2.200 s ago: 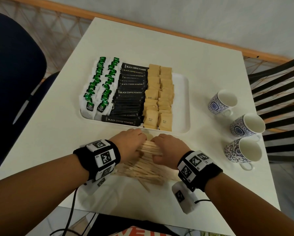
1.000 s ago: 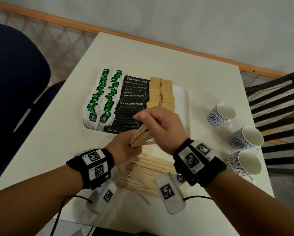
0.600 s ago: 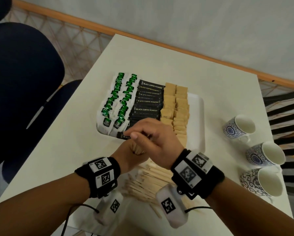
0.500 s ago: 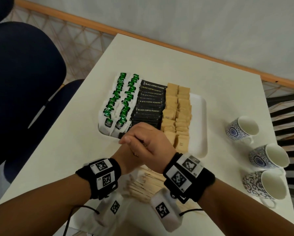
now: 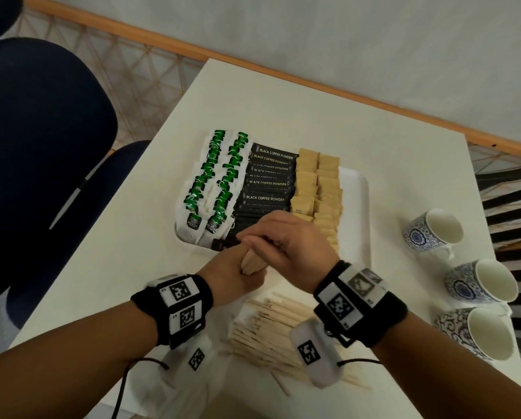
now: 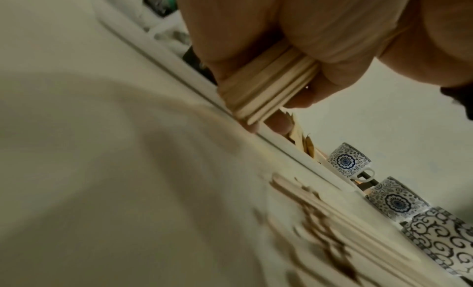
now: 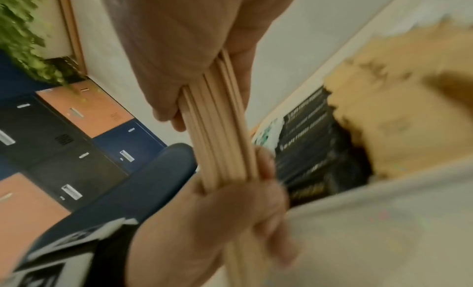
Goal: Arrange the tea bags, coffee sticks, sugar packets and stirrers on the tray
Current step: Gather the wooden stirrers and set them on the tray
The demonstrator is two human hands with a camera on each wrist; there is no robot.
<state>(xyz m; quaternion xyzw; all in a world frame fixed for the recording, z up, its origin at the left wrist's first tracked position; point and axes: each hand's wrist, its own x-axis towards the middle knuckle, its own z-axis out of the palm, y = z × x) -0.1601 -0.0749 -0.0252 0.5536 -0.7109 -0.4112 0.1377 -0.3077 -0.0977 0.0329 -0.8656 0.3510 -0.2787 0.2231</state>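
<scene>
A white table [image 5: 283, 110] sits by a pale wall, and on it a white tray [image 5: 356, 189] carries green tea bags [image 5: 216, 176] on its left, black coffee sticks [image 5: 268, 182] in the middle and tan sugar packets [image 5: 316, 182] to their right. Both hands meet above the tray's near edge: the left hand [image 5: 232, 276] wraps the lower end of a bundle of wooden stirrers [image 5: 251, 263], the right hand [image 5: 286, 246] clasps the top. More loose stirrers [image 5: 271, 328] lie heaped on the table under the wrists. Three patterned cups [image 5: 431, 231] stand off to the right.
</scene>
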